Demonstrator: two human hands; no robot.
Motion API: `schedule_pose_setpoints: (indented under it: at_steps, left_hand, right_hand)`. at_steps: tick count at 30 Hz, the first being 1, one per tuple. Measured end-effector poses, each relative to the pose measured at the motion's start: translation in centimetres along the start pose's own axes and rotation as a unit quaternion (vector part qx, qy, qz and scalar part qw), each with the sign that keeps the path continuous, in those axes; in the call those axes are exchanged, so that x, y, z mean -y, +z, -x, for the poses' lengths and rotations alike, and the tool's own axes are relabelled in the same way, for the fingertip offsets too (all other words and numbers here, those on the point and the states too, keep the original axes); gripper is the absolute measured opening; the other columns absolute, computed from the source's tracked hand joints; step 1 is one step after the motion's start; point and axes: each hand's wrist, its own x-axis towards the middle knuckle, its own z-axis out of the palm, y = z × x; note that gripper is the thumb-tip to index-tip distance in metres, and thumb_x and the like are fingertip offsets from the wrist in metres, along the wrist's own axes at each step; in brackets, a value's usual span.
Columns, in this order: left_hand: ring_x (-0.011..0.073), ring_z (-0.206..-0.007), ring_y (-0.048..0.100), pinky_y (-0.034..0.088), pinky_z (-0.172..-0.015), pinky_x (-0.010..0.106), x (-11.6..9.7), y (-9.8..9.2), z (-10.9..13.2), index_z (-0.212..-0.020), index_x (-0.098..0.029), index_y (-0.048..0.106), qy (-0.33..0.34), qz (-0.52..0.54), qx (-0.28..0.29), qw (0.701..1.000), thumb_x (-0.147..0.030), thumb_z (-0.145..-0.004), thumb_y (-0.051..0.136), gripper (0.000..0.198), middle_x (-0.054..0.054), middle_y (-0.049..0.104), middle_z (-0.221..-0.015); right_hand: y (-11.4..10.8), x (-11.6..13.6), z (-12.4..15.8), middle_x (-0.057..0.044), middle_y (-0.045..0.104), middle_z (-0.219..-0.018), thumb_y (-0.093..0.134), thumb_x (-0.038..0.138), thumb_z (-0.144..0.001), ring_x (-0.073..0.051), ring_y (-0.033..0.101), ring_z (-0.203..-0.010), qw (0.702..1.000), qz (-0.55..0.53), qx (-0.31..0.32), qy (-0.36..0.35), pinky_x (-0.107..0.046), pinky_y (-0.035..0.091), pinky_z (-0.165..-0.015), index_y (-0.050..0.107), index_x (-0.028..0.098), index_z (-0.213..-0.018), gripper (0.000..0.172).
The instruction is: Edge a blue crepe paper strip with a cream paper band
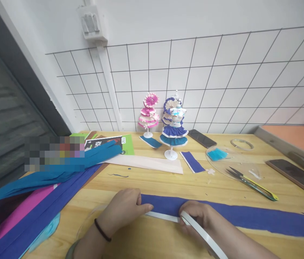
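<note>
Blue strip's point(251, 216) far edge narrowly clears the scissors point(240, 176).

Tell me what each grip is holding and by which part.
The right grip holds white tape by its far, curved end, over the blue strip. The left grip rests on that strip's left end; whether it pinches it can't be told.

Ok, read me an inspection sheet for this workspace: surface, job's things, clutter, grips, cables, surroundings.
Surface: wooden table, with small scraps.
Job's things: long blue strip, white along its near edge; white tape.
Clutter: scissors, two phones, clear plate, small dresses on stands, coloured sheets heaped at left.
Grips: left hand at the strip's left end; right hand holding the tape by the strip's near edge.
Cables: nothing seen.
Surroundings: white wall with grid lines, wall box.
</note>
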Motion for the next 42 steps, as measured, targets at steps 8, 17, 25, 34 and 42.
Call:
schedule_pose_setpoints:
  at_steps: [8, 17, 25, 34, 42]
  left_hand:
    - [0.0153, -0.062, 0.052, 0.026, -0.049, 0.026, -0.3, -0.1, 0.3, -0.065, -0.021, 0.052, -0.005, -0.025, -0.012, 1.000, -0.058, -0.068, 0.050, 0.038, -0.002, 0.060, -0.065]
    - [0.0167, -0.062, 0.053, 0.026, -0.049, 0.026, -0.5, 0.1, 0.3, -0.065, -0.021, 0.052, -0.013, -0.036, -0.029, 0.999, -0.055, -0.066, 0.053, 0.034, -0.001, 0.061, -0.066]
    - [0.0181, -0.063, 0.054, 0.027, -0.050, 0.027, -0.8, 0.2, 0.3, -0.065, -0.020, 0.052, -0.015, -0.053, -0.040, 0.998, -0.052, -0.066, 0.054, 0.032, 0.000, 0.061, -0.067]
    - [0.0191, -0.064, 0.056, 0.025, -0.049, 0.027, -1.0, 0.5, 0.4, -0.065, -0.020, 0.052, -0.017, -0.075, -0.047, 0.996, -0.050, -0.067, 0.055, 0.030, 0.001, 0.062, -0.067]
    - [0.0202, -0.065, 0.058, 0.028, -0.051, 0.028, -1.6, 0.7, 0.6, -0.067, -0.021, 0.055, -0.024, -0.106, -0.052, 0.993, -0.043, -0.069, 0.056, 0.022, 0.001, 0.064, -0.067]
  right_hand:
    - [0.0, -0.9, -0.6, 0.000, 0.062, -0.073, 0.053, 0.019, -0.076, -0.014, 0.055, -0.067, 0.999, 0.043, -0.001, 0.019, -0.021, 0.039, -0.059, 0.061, 0.018, -0.069, 0.011]
    - [0.3, -1.6, -0.8, -0.001, 0.063, -0.076, 0.052, 0.018, -0.076, -0.014, 0.056, -0.068, 0.998, 0.056, -0.006, 0.021, -0.021, 0.038, -0.058, 0.063, 0.018, -0.069, 0.013]
    - [0.8, -2.1, -0.8, -0.002, 0.063, -0.078, 0.053, 0.017, -0.074, -0.014, 0.057, -0.069, 0.998, 0.054, -0.007, 0.021, -0.021, 0.040, -0.059, 0.065, 0.019, -0.067, 0.014]
    - [0.8, -1.7, -0.9, -0.002, 0.061, -0.074, 0.051, 0.024, -0.078, -0.014, 0.056, -0.066, 0.994, 0.101, -0.019, 0.025, -0.022, 0.040, -0.059, 0.066, 0.019, -0.066, 0.020]
    - [0.8, -2.0, -1.1, 0.000, 0.060, -0.070, 0.049, 0.022, -0.077, -0.013, 0.055, -0.062, 0.991, 0.123, -0.031, 0.042, -0.021, 0.036, -0.051, 0.060, 0.018, -0.065, 0.017]
